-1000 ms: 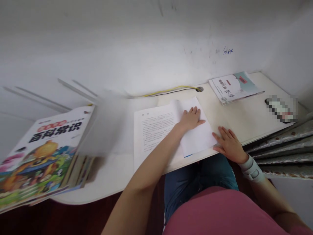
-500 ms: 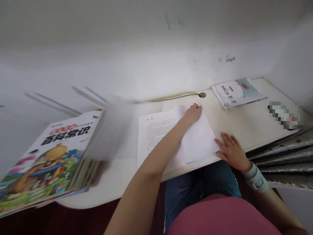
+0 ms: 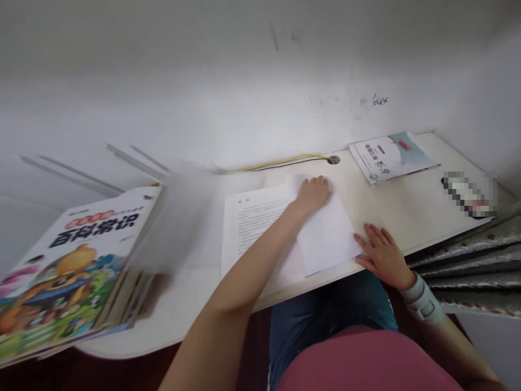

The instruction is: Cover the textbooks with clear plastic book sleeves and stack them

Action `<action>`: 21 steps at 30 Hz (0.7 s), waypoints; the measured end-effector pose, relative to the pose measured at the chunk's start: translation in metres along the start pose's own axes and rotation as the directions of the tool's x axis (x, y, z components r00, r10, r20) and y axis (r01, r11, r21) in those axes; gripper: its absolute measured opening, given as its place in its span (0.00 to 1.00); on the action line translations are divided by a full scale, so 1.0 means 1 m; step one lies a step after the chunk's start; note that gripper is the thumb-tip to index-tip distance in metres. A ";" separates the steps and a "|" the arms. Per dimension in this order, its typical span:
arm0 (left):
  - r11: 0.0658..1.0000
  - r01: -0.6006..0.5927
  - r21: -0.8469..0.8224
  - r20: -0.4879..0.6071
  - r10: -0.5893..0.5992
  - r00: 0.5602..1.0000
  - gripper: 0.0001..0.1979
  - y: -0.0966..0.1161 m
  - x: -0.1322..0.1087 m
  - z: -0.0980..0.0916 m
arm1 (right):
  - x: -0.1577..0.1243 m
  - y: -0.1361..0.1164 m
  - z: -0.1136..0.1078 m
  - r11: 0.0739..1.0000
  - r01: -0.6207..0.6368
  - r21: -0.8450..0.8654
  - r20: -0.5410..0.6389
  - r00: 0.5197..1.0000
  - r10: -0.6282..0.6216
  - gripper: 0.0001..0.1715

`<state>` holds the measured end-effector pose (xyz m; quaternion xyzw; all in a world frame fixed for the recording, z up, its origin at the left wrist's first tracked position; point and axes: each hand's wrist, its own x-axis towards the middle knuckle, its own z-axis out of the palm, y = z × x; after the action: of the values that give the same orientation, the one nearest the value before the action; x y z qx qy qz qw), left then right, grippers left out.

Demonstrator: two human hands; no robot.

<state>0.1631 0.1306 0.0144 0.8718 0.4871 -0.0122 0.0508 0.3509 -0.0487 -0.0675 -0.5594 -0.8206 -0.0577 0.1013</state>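
Note:
An open book (image 3: pixel 254 222) lies on the white desk, with printed text on its left page and a white, blank-looking right page (image 3: pixel 325 239). My left hand (image 3: pixel 314 194) rests at the top of that right page with its fingers curled against the paper; the fingertips are hidden. My left forearm crosses over the text. Beside the book's lower right corner, my right hand (image 3: pixel 382 255) lies on the desk's front edge, fingers spread, thumb side close to the page. A pale band (image 3: pixel 423 298) is round the right wrist.
Books with a colourful cover (image 3: pixel 77 271) are stacked at the left. Further books (image 3: pixel 394 157) lie at the back right, near a blurred-out, phone-like object (image 3: pixel 468 195). A yellow cable (image 3: pixel 280 159) runs along the wall to a desk hole (image 3: pixel 334 159). A patterned curtain (image 3: pixel 468 271) hangs at the right.
My left hand has shifted slightly left and down from the page's top corner and now sits flatter on the paper. My right hand keeps its place. The whole view has shifted a little.

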 end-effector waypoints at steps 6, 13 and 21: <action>0.987 -0.123 0.103 0.174 0.104 0.979 0.37 0.022 -0.104 0.016 | 0.001 0.022 -0.008 0.993 -0.024 0.113 -0.045 0.999 0.029 0.32; 0.999 0.002 0.050 0.160 -0.010 0.987 0.32 0.039 -0.122 0.035 | 0.016 0.055 -0.008 0.995 -0.101 0.022 0.111 0.989 0.098 0.29; 0.999 -0.024 0.038 0.131 0.018 0.991 0.32 0.037 -0.108 0.045 | 0.015 0.052 -0.005 0.995 -0.096 -0.010 0.101 0.990 0.097 0.29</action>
<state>0.1390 0.0159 -0.0194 0.8750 0.4732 -0.0783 0.0656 0.3947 -0.0168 -0.0601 -0.6009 -0.7966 -0.0261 0.0607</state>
